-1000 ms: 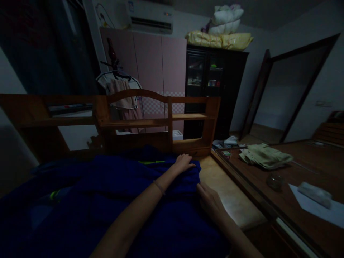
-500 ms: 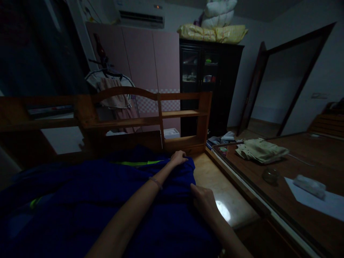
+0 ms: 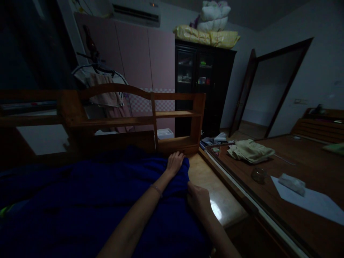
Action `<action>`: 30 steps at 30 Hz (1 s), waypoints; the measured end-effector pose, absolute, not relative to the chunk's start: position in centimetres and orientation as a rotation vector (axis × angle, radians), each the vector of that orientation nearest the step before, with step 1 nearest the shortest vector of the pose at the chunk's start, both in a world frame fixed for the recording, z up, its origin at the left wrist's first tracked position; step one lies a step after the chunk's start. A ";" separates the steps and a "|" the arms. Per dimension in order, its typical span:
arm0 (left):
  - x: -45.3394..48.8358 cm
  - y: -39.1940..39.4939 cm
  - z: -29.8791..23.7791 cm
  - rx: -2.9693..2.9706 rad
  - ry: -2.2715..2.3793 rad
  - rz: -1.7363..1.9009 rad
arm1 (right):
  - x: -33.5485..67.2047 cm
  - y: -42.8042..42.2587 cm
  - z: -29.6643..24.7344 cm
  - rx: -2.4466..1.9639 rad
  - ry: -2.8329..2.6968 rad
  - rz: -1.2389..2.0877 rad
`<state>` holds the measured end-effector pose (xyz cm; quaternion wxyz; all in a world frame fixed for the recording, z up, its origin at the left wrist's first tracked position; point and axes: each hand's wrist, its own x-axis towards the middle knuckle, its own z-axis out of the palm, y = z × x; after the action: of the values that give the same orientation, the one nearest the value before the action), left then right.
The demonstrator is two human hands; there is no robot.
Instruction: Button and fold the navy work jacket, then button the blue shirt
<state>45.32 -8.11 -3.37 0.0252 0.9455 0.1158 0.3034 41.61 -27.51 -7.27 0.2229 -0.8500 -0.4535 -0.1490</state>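
Observation:
A large dark blue cloth point(image 3: 107, 200) lies in loose folds across the lower left, its right edge over a pale, glossy wooden surface point(image 3: 204, 175). A small lime-green patch shows at its far left. My left hand point(image 3: 175, 163), with a bracelet at the wrist, rests palm down on the cloth near its far right corner, fingers stretched forward and slightly apart. Closer to me, my right hand point(image 3: 199, 200) is closed on the cloth's right edge, thumb and fingers pinched together. Its fingertips are partly hidden by the hand itself.
A wooden headboard with shelves point(image 3: 177, 114) stands just beyond the cloth. Right of a raised wooden rail point(image 3: 228, 190), a brown surface bears folded beige cloth point(image 3: 249, 150), a glass jar point(image 3: 259, 175), white paper point(image 3: 317, 202) and a tissue pack point(image 3: 292, 183). Clothes point(image 3: 103, 87) hang behind.
My left hand has gone from gripping near the far edge to lying flatter on the cloth. The lime-green strip beside it is now covered. My right hand keeps its pinch. The view has turned slightly right.

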 end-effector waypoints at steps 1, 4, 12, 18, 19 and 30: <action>44.4 -7.9 -3.1 2.928 0.357 0.976 | 41.6 -27.6 -7.2 -2.344 -1.247 -0.405; 40.7 -6.8 -1.8 2.956 0.319 1.056 | 41.2 -27.6 -6.6 -2.323 -1.260 -0.388; 25.6 1.9 -4.8 3.183 0.443 0.975 | 39.6 -29.1 -5.4 -2.009 -1.318 -0.359; 15.2 11.6 -9.7 3.190 0.774 0.523 | 39.8 -28.2 -2.3 -1.882 -1.303 -0.310; 14.3 12.5 -9.9 3.213 0.756 0.482 | 39.7 -27.2 -0.9 -1.890 -1.325 -0.301; 12.7 13.4 -8.0 3.105 1.102 0.947 | 37.8 -11.6 -2.5 -2.158 -1.814 -0.288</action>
<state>12.70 13.38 -8.02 -0.1428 0.8965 0.3181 0.2736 37.82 -11.57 -2.52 0.1534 -0.7524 -0.6327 -0.1006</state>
